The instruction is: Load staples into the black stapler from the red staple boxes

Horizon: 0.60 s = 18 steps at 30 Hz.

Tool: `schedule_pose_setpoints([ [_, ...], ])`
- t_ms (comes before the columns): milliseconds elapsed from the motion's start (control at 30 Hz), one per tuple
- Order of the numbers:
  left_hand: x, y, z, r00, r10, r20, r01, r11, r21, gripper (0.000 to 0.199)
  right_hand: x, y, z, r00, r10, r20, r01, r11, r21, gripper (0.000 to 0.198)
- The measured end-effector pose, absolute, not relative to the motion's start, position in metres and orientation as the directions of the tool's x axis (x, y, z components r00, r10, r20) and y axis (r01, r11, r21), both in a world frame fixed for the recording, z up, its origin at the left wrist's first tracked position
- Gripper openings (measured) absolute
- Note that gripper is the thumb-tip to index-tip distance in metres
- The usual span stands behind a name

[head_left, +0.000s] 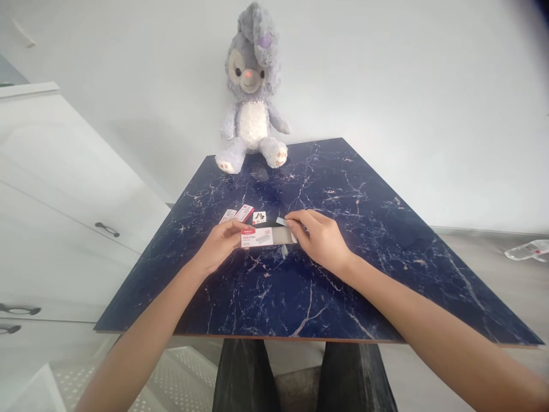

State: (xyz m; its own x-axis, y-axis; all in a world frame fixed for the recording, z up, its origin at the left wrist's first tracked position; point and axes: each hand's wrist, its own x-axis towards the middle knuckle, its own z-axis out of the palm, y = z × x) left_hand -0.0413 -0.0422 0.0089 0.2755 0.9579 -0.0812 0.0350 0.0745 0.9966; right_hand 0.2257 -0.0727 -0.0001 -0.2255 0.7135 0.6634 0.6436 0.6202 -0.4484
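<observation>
My left hand [225, 243] is closed around the left end of a white and red staple box [257, 237], held level above the table. From its right end sticks out a grey inner part [283, 235], which looks like a tray or staples. My right hand [321, 239] is closed at that end, pinching a small greyish staple strip [281, 221] between its fingertips; its thumb is by the grey part. Another small grey piece [284, 251] shows just below. Behind the box lie a red and white small box [245, 213] and a white box with a dark picture [259, 217].
The dark blue marbled table [309, 297] carries a grey-purple plush toy [252, 91] at its far edge, against the wall. White cabinets [64, 229] stand to the left. A clear plastic bottle [527, 250] lies on the floor at right.
</observation>
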Motion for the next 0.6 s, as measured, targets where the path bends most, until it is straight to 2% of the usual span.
schedule_pose_setpoints([
  [100,-0.043,-0.041,0.004,0.310,0.945,-0.101,0.000,0.106,0.994,0.028,0.224,-0.075,0.003,-0.189,0.724,0.664,0.605,0.618,-0.502,0.021],
  [200,-0.046,-0.039,0.002,0.320,0.941,-0.114,0.004,0.120,0.993,0.025,0.223,-0.075,0.005,-0.129,0.786,0.604,0.528,0.570,-0.630,0.020],
  [367,-0.050,-0.038,0.006,0.306,0.947,-0.094,0.011,0.095,0.995,0.023,0.229,-0.063,-0.001,0.030,0.906,0.422,0.209,0.407,-0.889,0.028],
  [467,-0.052,-0.037,0.008,0.288,0.954,-0.082,-0.018,0.091,0.996,0.023,0.235,-0.054,-0.004,0.072,0.940,0.334,0.022,0.333,-0.943,0.030],
  [600,-0.055,-0.035,0.008,0.264,0.961,-0.086,-0.042,0.100,0.994,0.026,0.236,-0.051,-0.004,0.066,0.981,0.184,-0.153,0.192,-0.969,0.023],
])
